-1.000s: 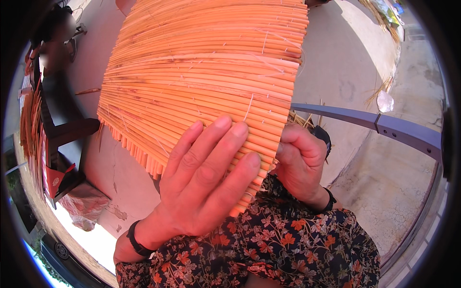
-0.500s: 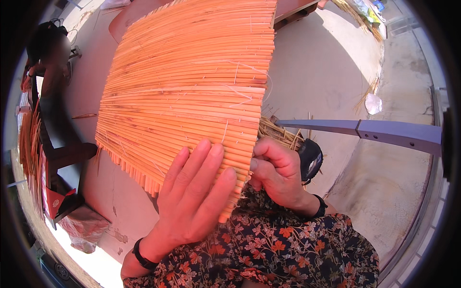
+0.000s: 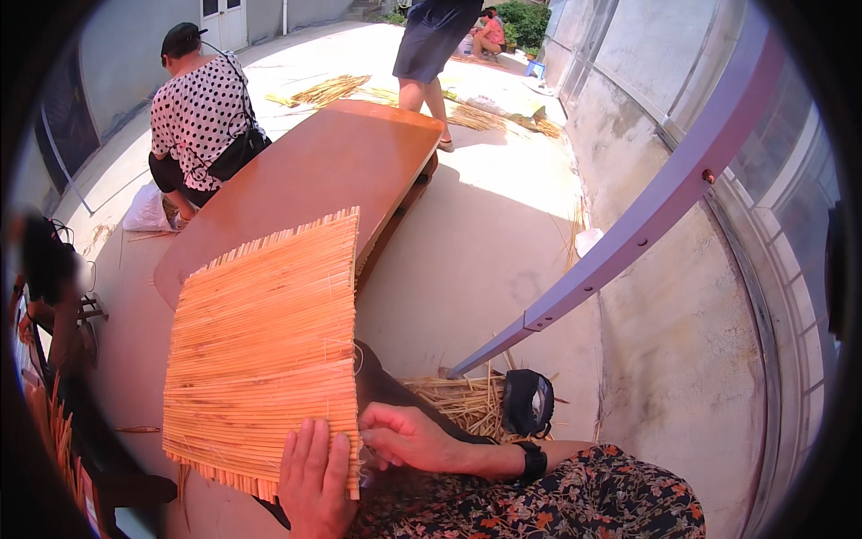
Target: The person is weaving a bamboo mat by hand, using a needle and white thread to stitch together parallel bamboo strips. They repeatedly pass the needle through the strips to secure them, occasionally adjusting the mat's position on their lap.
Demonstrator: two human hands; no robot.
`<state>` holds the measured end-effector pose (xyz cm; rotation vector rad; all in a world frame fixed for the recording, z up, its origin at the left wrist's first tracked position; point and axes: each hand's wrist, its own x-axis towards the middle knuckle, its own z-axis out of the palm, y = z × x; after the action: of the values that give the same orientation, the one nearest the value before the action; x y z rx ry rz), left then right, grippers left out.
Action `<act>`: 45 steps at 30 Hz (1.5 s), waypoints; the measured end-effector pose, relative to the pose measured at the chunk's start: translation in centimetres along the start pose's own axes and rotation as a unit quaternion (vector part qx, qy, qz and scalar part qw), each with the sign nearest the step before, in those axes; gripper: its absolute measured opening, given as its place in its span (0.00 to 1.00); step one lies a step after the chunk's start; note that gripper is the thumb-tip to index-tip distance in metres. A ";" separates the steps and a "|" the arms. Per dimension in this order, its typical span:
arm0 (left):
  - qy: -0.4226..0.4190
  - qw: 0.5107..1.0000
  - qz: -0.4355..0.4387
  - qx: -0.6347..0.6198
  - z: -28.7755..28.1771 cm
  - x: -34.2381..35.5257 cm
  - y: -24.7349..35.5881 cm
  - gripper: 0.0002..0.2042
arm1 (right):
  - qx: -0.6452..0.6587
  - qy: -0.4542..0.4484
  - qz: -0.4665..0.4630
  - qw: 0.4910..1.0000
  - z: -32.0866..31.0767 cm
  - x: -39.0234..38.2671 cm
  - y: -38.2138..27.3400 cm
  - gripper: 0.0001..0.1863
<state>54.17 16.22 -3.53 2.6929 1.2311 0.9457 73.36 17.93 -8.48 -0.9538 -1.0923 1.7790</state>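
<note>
A mat of straw-coloured stalks (image 3: 260, 337), laid side by side and stitched with pale thread, slopes up from my lap. Its far part is at the brown table. My left hand (image 3: 314, 476) lies on the near right corner, fingers stretched flat across the stalks. At the mat's right edge is my right hand (image 3: 404, 438), its fingers curled into a pinch; whatever is between the fingertips is too small to make out. Just above that hand, a thin thread loop (image 3: 360, 359) sticks out from the edge.
Beyond the mat stands a brown table (image 3: 332, 171). A purple metal bar (image 3: 584, 287) slants up on the right, above loose stalks (image 3: 458, 400) and a black pouch-like thing (image 3: 528, 404). One person crouches (image 3: 202, 117) at left; another stands (image 3: 435, 54) behind the table.
The view has tilted up, bringing the table and people into sight; mat and hands sit lower in it. My left hand stays flat on the mat, my right at its edge.
</note>
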 end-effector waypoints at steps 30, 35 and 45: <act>0.061 0.997 0.041 0.027 -4.2 3.3 -14.1 0.22 | -0.212 0.074 -0.157 0.962 7.2 13.7 -3.8 0.08; 0.017 0.999 0.031 0.034 1.7 7.0 -23.9 0.23 | -0.226 0.054 -0.116 0.966 2.4 26.1 -0.1 0.12; -0.102 0.993 0.010 0.055 10.6 8.0 -30.3 0.26 | -0.185 0.080 0.087 0.976 -2.4 33.0 4.8 0.16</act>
<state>43.42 44.75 -16.22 2.8039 1.2521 0.6021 61.94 47.31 -19.64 -1.4302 -1.2944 1.6284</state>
